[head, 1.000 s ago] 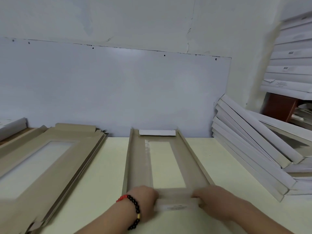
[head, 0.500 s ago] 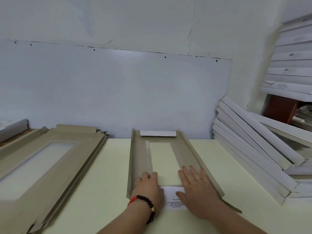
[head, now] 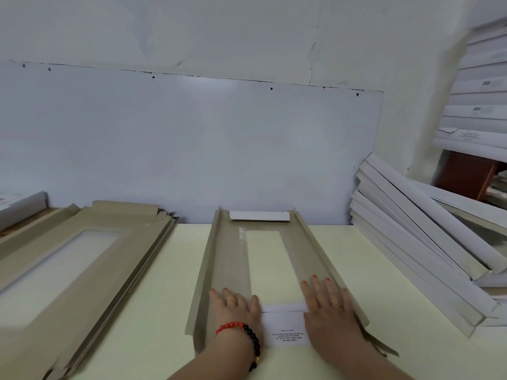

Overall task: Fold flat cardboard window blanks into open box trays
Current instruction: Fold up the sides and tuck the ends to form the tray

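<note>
Blank (head: 230,259) (sides raised) under both flat hands.

Both hands flat on the window blank (head: 233,259), which lies lengthwise on the pale counter (head: 170,270). Left hand (head: 236,305), w/ ring and red-black bead bracelet (head: 247,335), presses the left strip at 7 o'clock; right hand (head: 327,305), also ringed, presses the right strip at 5 o'clock, fingers straight. White printed flap (head: 285,329) lies between them. Long side walls stand up; small white flap (head: 259,216) at 12 o'clock. Stack of flat blanks (head: 90,259) at 9 o'clock, folded white boxes (head: 417,234) leaning at 3 o'clock.
</note>
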A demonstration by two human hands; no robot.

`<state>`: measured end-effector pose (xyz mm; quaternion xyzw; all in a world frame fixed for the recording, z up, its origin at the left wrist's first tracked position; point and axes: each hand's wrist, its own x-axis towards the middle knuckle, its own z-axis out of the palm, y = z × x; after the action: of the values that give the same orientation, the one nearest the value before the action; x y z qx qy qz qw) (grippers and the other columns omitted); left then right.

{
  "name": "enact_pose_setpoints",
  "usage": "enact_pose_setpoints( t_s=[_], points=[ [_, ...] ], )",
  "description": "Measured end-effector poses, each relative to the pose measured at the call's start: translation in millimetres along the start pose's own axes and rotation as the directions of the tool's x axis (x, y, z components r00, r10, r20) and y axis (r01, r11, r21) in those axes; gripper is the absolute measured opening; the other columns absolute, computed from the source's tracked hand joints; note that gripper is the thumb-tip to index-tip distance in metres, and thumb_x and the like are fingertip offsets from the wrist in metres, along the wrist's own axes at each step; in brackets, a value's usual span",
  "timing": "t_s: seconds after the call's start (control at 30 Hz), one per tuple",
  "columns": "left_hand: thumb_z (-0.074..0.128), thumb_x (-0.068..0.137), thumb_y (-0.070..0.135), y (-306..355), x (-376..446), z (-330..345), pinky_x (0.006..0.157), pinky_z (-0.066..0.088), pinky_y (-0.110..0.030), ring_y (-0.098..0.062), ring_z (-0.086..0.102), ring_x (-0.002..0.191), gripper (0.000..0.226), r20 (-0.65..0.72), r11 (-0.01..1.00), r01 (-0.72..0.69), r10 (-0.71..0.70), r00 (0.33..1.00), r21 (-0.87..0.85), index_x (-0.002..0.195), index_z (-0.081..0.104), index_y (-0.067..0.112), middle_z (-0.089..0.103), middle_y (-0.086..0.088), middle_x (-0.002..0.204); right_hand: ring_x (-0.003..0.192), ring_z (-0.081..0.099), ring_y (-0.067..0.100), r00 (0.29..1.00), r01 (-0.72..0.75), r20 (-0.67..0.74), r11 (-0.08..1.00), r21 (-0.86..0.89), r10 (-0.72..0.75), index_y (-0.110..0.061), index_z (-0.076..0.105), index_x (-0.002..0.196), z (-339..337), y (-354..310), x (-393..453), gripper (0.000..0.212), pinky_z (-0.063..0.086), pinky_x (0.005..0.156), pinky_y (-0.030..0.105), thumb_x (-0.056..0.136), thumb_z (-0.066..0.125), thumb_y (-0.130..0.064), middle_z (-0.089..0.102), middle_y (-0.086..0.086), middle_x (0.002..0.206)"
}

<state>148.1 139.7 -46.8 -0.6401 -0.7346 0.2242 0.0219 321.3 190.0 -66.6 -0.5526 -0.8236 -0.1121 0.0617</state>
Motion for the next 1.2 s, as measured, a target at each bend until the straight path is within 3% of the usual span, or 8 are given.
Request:
enact_pose_setpoints(
  t_s=[0.07, 0.17, 0.3, 0.53, 0.73, 0.97, 1.1, 1.2],
  points=[
    [0.024, 0.101, 0.033, 0, 1, -1, 0.103, -0.001, -0.075, -0.051, 0.006, 0.142, 0.065, 0.015, 0.999, 0.003, -0.004, 1.0, 0.046, 0.152, -0.011, 0.014, 0.006, -0.025, 0.157, 0.146, 0.014, 0.038, 1.0, -0.006, -0.015, 0.999, -0.054, 0.005, -0.015, 0.018, 0.154, 1, 13, -2, 0.063, -0.012, 0.114, 0.047, 0.092, 0.025, -0.024, 0.011, 0.013, 0.161],
    [0.035, 0.1, 0.036, 7, 5, -3, 0.1, 0.003, -0.078, -0.052, 0.016, 0.139, 0.074, 0.051, 0.994, 0.019, -0.024, 0.998, 0.106, 0.151, -0.012, 0.011, 0.011, -0.028, 0.155, 0.146, -0.016, 0.031, 0.97, -0.048, 0.234, 0.995, -0.09, 0.068, -0.02, -0.015, 0.152, 4, 19, 0, 0.065, -0.011, 0.114, 0.053, 0.096, 0.018, -0.017, -0.021, 0.004, 0.16],
    [0.049, 0.097, 0.038, 16, 13, 0, 0.093, 0.013, -0.082, -0.051, 0.023, 0.137, 0.088, 0.127, 0.998, 0.03, -0.037, 0.991, 0.053, 0.15, -0.017, 0.011, 0.003, -0.028, 0.156, 0.147, -0.004, 0.034, 0.957, -0.037, 0.279, 0.989, -0.144, 0.077, -0.019, -0.012, 0.153, 0, 10, 3, 0.066, -0.009, 0.115, 0.056, 0.095, 0.019, -0.012, -0.015, 0.009, 0.161],
    [0.054, 0.096, 0.029, -1, 17, -8, 0.1, 0.03, -0.07, -0.05, 0.017, 0.138, 0.086, 0.291, 0.935, 0.171, -0.077, 0.954, -0.311, 0.152, -0.011, 0.028, 0.0, -0.012, 0.16, 0.143, 0.022, 0.029, 0.941, -0.002, 0.333, 0.983, -0.182, 0.064, -0.021, -0.006, 0.154, -5, 16, 1, 0.066, -0.006, 0.115, 0.055, 0.095, 0.022, -0.013, 0.002, 0.012, 0.161],
    [0.053, 0.091, 0.024, -15, 9, -8, 0.098, 0.043, -0.046, -0.037, 0.044, 0.122, 0.063, 0.092, 0.896, 0.041, 0.0, 0.996, -0.442, 0.145, 0.022, 0.017, 0.046, -0.014, 0.135, 0.137, 0.035, 0.019, 0.954, -0.071, 0.29, 0.997, -0.02, 0.074, -0.028, 0.01, 0.152, -5, 31, 2, 0.069, 0.0, 0.118, 0.043, 0.088, 0.027, -0.011, 0.032, -0.005, 0.152],
    [0.075, 0.071, 0.04, -38, -4, -25, 0.089, 0.049, -0.029, -0.018, 0.055, 0.113, 0.079, 0.021, 0.773, -0.056, 0.09, 0.996, -0.631, 0.14, 0.037, 0.028, 0.052, 0.004, 0.129, 0.121, 0.049, 0.008, 0.933, -0.249, 0.348, 0.863, 0.44, 0.092, -0.035, 0.029, 0.147, -35, 51, 10, 0.065, 0.026, 0.111, 0.029, 0.086, 0.052, -0.028, 0.054, -0.015, 0.127],
    [0.069, 0.075, 0.023, -38, -19, -31, 0.076, 0.048, -0.026, -0.017, 0.058, 0.097, 0.04, -0.105, 0.853, -0.131, 0.09, 0.99, -0.505, 0.112, 0.054, 0.022, 0.057, 0.003, 0.109, 0.121, 0.047, 0.014, 0.924, -0.254, 0.383, 0.753, 0.607, 0.003, -0.039, 0.037, 0.143, -50, 66, -5, 0.074, 0.042, 0.103, 0.032, 0.075, 0.067, -0.036, 0.049, -0.011, 0.131],
    [0.057, 0.083, 0.009, -34, -32, -33, 0.082, 0.042, -0.033, -0.026, 0.056, 0.104, 0.029, -0.233, 0.957, -0.189, 0.137, 0.963, -0.219, 0.11, 0.056, 0.018, 0.055, -0.004, 0.112, 0.112, 0.052, 0.008, 0.933, -0.135, 0.351, 0.829, 0.543, -0.078, -0.036, 0.051, 0.134, -57, 66, -11, 0.06, 0.046, 0.094, 0.023, 0.077, 0.069, -0.028, 0.053, -0.014, 0.125]
  ],
)
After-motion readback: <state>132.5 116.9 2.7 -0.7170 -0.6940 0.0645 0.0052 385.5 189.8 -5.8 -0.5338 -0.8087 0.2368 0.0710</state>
